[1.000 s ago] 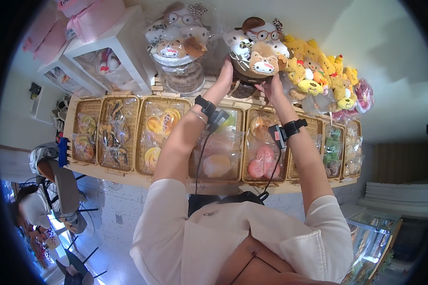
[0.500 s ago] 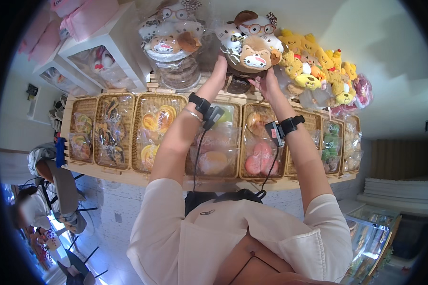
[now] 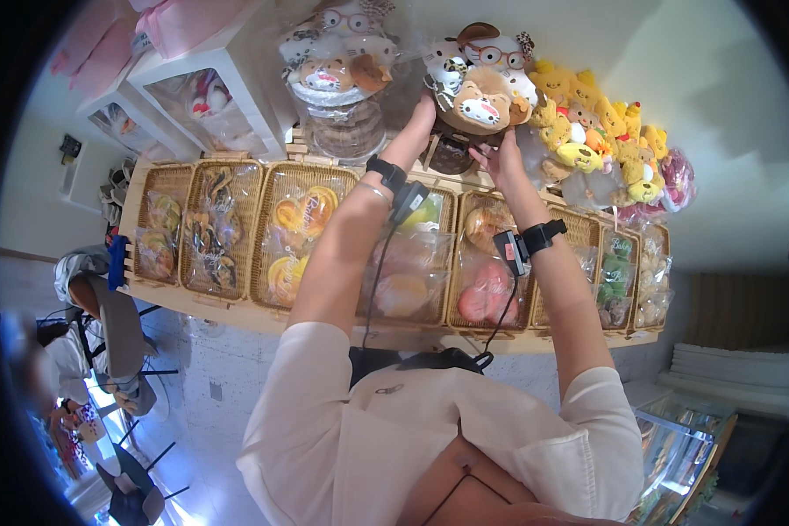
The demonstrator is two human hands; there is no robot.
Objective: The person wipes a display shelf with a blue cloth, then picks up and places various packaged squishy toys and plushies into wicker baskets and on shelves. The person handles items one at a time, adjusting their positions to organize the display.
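Observation:
Both my hands are raised at the back of a wooden display table, around a bouquet of plush toys (image 3: 482,98) with a brown base. Among its toys are a white one in red glasses and a brown furry-hooded one in front. My left hand (image 3: 423,117) presses against the left side, its fingertips hidden behind the toys. At the lower right my right hand (image 3: 502,159) supports the bouquet from beneath with bent fingers. Just below it is a dark round container (image 3: 450,156), partly hidden.
Wicker baskets of bagged bread (image 3: 305,210) line the table (image 3: 237,307). A clear-wrapped plush bundle (image 3: 337,79) stands left of the bouquet, beside white windowed boxes (image 3: 203,101). Yellow plush toys (image 3: 579,114) crowd its right side. Chairs (image 3: 118,324) and a person are at the far left.
The whole view has shifted slightly, so the table and toys sit farther right. Both hands stay at the plush bouquet, which looks slightly more tilted.

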